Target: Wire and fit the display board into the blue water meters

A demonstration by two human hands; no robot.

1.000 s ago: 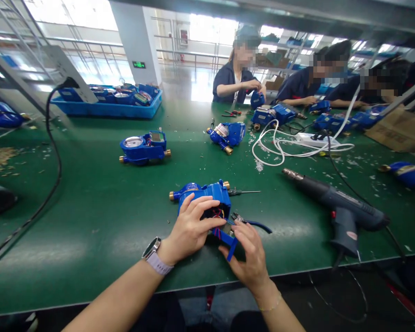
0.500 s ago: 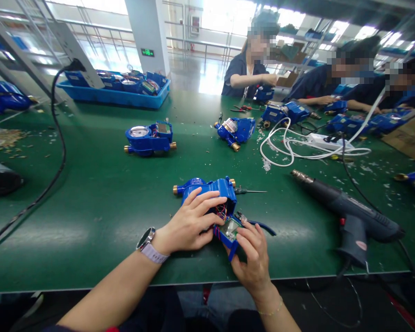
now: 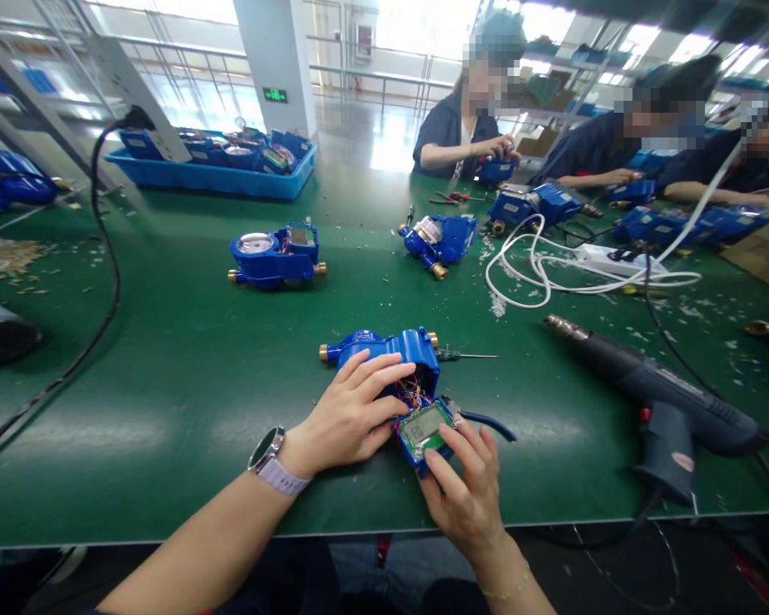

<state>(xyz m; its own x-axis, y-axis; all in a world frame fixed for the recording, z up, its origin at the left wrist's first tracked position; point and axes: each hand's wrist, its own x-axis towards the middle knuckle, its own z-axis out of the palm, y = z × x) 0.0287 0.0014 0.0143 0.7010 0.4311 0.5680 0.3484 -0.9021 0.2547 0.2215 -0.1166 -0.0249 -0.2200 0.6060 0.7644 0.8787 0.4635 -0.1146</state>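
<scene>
A blue water meter (image 3: 359,344) with brass ends lies in front of me, its box open towards me and thin coloured wires (image 3: 413,394) coming out. My left hand (image 3: 352,410) holds the meter's body from above, fingers long across the box, thumb and index by the display unit's left edge. My right hand (image 3: 465,478) grips the display unit (image 3: 423,430), a green circuit board with a grey LCD in a blue frame, its fingertips at the right edge. Digits show on the LCD. Blue-handled pliers (image 3: 490,424) lie partly hidden behind my right hand. A thin screwdriver (image 3: 467,355) lies behind the meter.
A heat gun (image 3: 654,397) lies at right with its cord. Two more water meters (image 3: 275,259) (image 3: 439,242) stand further back. A blue crate (image 3: 211,178) of meters is at back left. White cable (image 3: 519,286) and a power strip (image 3: 619,259) lie at right. Several co-workers sit opposite.
The display unit has tilted so that its LCD faces up and shows digits. My right fingers have shifted along its edge. My left hand stays on the meter.
</scene>
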